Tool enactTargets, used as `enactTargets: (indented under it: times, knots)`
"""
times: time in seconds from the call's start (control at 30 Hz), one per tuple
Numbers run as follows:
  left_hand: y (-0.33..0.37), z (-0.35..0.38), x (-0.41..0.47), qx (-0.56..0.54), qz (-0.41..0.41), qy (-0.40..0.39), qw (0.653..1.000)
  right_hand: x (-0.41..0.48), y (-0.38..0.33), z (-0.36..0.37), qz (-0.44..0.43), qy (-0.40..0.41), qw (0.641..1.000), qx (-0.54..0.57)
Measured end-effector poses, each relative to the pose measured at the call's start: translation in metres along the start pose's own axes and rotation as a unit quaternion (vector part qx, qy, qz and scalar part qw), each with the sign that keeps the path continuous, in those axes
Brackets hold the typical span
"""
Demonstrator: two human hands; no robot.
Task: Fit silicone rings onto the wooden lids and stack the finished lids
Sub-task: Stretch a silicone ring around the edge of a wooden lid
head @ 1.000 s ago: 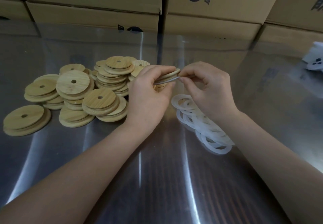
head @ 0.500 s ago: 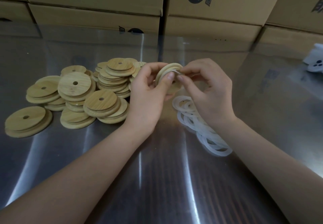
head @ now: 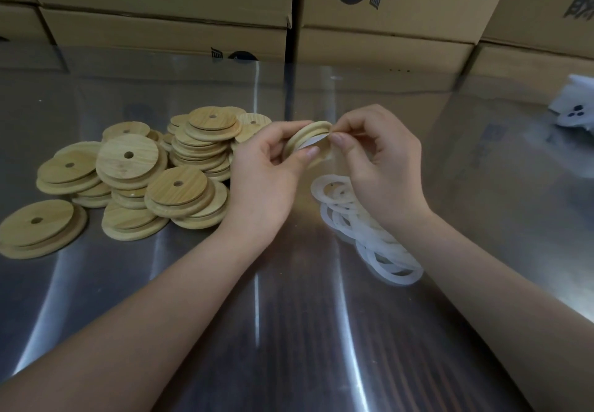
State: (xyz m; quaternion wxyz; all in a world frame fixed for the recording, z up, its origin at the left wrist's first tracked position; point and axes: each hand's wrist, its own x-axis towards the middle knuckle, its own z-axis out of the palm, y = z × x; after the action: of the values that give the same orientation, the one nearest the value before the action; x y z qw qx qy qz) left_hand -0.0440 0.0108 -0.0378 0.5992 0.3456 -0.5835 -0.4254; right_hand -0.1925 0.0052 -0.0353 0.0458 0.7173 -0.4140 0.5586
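My left hand (head: 268, 173) grips a round wooden lid (head: 307, 136), tilted on edge above the table. A white silicone ring (head: 316, 142) sits partly in the lid's groove. My right hand (head: 381, 160) pinches that ring at the lid's right edge with thumb and forefinger. A pile of loose white silicone rings (head: 363, 228) lies on the steel table under my right wrist. Wooden lids with centre holes (head: 135, 170) lie in loose stacks to the left of my left hand.
The shiny steel table (head: 289, 331) reflects light. Cardboard boxes (head: 167, 3) form a wall along its far edge. A white object with dark spots (head: 575, 112) lies at the far right.
The lid has turned from nearly flat to tilted on edge in my left hand. My right fingers have worked the ring further along its rim.
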Motion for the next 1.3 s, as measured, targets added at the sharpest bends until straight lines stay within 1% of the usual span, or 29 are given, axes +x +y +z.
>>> enactTargets:
  times: [0.17,0.33,0.6,0.83,0.93,1.07,1.2,1.3]
  knots:
    - [-0.0007,-0.0001,0.001,0.03,0.019,0.002,0.999,0.0002,0.0007,-0.0009,0.045,-0.005,0.999,0.026]
    - [-0.0014,-0.0014,0.0015,0.045,0.036,0.001,0.998,0.0012,-0.0008,-0.0014,0.069,-0.011,0.997,0.044]
    - [-0.0035,-0.0016,0.0013,0.027,0.033,-0.004,0.999,0.0043,-0.0028,-0.0052,0.069,-0.019,0.997,0.037]
    - [-0.0026,-0.0019,-0.0003,0.062,0.033,-0.009,0.997,0.004,-0.0016,-0.0048,0.059,-0.046,0.997,0.034]
    - [-0.0015,-0.0024,0.0,0.046,0.017,-0.004,0.999,0.0031,-0.0033,-0.004,0.034,-0.048,0.998,0.034]
    - [-0.0029,-0.0014,-0.0005,0.009,-0.026,0.003,1.0,0.002,-0.0039,-0.0025,0.013,-0.041,0.999,0.03]
    - [-0.0037,-0.0002,-0.0003,-0.061,-0.084,0.019,0.994,-0.0004,-0.0022,-0.0009,0.007,-0.038,0.999,0.018]
    - [-0.002,-0.0003,0.0003,-0.11,-0.109,0.014,0.988,-0.0008,-0.0005,-0.0004,0.011,-0.026,0.999,0.014]
